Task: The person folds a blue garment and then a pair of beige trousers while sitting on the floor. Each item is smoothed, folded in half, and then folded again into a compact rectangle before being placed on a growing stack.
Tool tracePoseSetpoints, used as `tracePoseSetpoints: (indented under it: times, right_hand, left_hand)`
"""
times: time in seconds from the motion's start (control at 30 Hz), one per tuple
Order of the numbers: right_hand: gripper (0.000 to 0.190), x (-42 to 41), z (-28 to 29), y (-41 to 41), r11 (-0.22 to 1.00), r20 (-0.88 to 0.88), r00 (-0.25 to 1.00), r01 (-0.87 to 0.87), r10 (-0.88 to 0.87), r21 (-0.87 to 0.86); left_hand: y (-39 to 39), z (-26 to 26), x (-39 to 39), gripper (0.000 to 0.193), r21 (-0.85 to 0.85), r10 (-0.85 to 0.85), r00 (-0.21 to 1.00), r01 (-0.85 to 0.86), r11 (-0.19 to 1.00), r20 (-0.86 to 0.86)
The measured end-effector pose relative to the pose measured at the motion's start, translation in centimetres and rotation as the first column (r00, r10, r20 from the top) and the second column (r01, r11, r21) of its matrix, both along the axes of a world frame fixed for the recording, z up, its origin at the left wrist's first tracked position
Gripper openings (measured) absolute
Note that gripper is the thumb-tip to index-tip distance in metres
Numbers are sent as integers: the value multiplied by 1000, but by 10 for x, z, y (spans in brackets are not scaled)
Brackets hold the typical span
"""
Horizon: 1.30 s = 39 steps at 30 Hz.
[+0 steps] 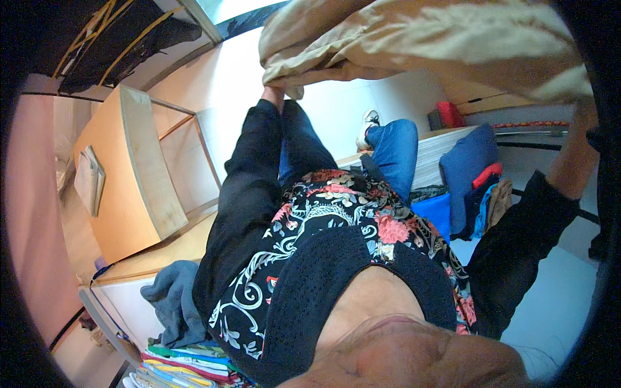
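A long beige cloth garment (417, 48), wrinkled and apparently made with legs or sleeves, stretches through the air across the top of the view. My left hand (274, 93) grips its left end; the fabric covers the fingers and only the wrist side shows. On the far right my raised right forearm runs up to the garment's other end, where my right hand (585, 107) is mostly hidden by cloth and the dark rim. Below the garment are my legs in blue jeans (395, 145) and a white shoe (368, 127).
Left of me stands a wooden box-like piece (116, 179) with a folded paper or cloth (89, 182) on it. A grey cloth (177, 300) lies above stacked folded clothes (179, 366). At my right are a dark blue cloth item (468, 169) and folded garments (497, 201).
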State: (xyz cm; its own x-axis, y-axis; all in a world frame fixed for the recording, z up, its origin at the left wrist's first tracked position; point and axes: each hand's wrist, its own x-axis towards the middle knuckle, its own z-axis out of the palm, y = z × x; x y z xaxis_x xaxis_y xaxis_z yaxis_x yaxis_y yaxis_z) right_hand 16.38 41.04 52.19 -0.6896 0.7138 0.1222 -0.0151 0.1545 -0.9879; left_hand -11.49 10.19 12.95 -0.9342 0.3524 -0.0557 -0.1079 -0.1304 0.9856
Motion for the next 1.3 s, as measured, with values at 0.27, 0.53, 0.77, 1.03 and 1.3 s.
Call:
tracePoseSetpoints:
  times: [0.27,0.53,0.77,1.03,1.3]
  right_hand:
    - [41,84,-170,5,834,155,988,86,-1,-545]
    - [31,167,-364,20,693,318,945,277,-73,-665]
    - [32,191,-381,2,634,240,970,211,-42,-744]
    - [37,199,-410,-22,570,216,962,272,-164,-775]
    - [42,191,-418,-57,684,486,838,507,-248,-525]
  left_hand:
    - [-122,-74,28,42,-103,182,891,-153,983,416]
    - [-131,-150,115,35,-50,61,554,-35,998,830]
    - [-152,-147,151,31,-89,90,503,-27,996,860]
    - [-141,-126,134,35,-135,193,494,-152,979,848]
    - [-122,-110,96,34,-210,234,753,-130,969,615]
